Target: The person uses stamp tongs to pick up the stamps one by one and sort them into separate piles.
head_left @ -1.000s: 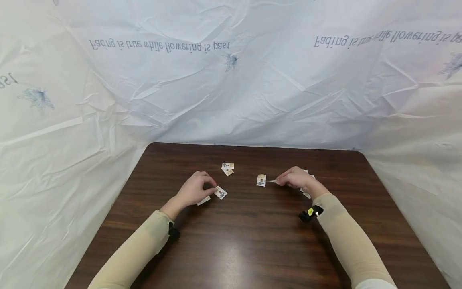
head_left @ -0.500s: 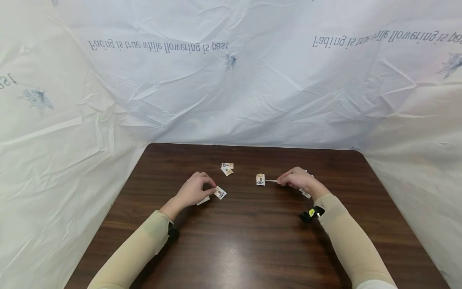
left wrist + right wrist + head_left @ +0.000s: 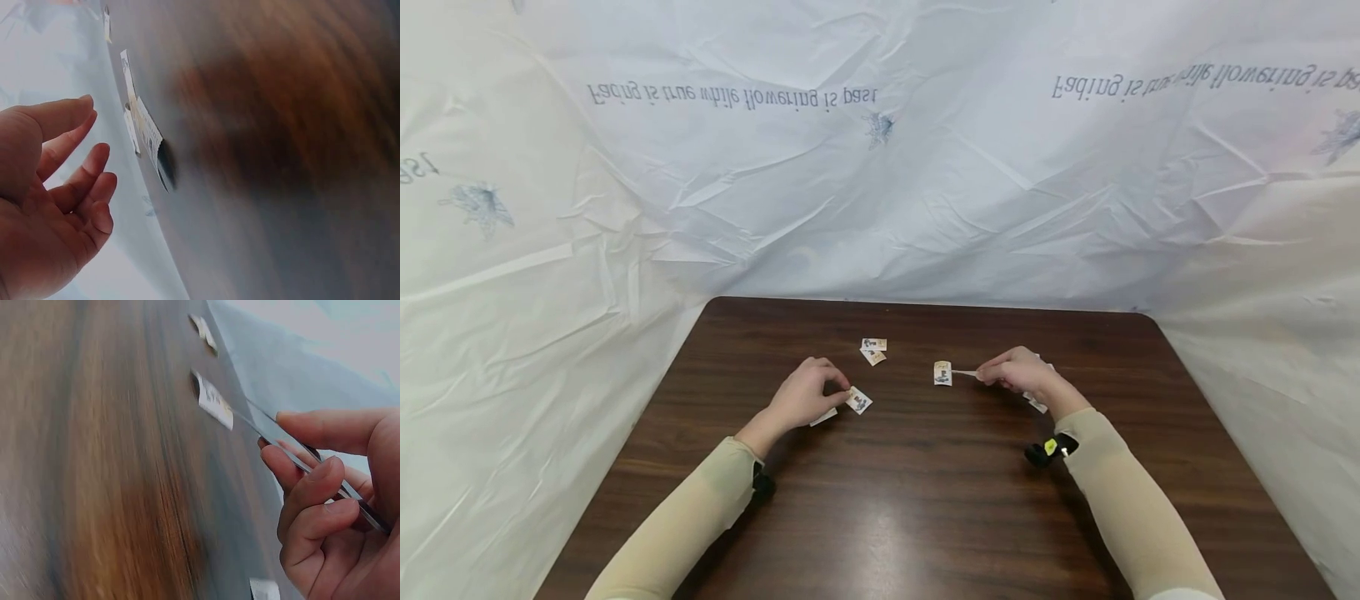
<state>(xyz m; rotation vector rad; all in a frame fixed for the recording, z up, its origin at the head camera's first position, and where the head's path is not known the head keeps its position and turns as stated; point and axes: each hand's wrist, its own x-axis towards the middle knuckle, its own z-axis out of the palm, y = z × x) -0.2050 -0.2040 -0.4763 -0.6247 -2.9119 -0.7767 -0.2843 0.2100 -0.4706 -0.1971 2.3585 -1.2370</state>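
Note:
In the head view, my right hand (image 3: 1017,369) grips slim metal tweezers (image 3: 966,372), their tips pointing left to the edge of a small printed, stamp-like paper (image 3: 942,374). The right wrist view shows the tweezers (image 3: 294,459) between thumb and fingers, arms slightly apart. Whether the tips pinch the paper (image 3: 215,403) cannot be told. My left hand (image 3: 805,392) hovers at another stamp-like paper (image 3: 859,401), thumb tip by its corner. The left wrist view shows that hand (image 3: 62,181) loosely bent with nothing between the fingers, apart from the papers (image 3: 150,128).
Two overlapping stamp-like papers (image 3: 873,351) lie farther back on the brown table (image 3: 880,483). More papers (image 3: 1036,402) lie partly hidden under my right hand, and another (image 3: 823,417) beside my left. White printed sheeting (image 3: 880,208) hangs behind and at both sides.
The tweezers have drawn slightly right, so their tips, earlier over the printed paper, now stand at its right edge. My left hand has stayed nearly still.

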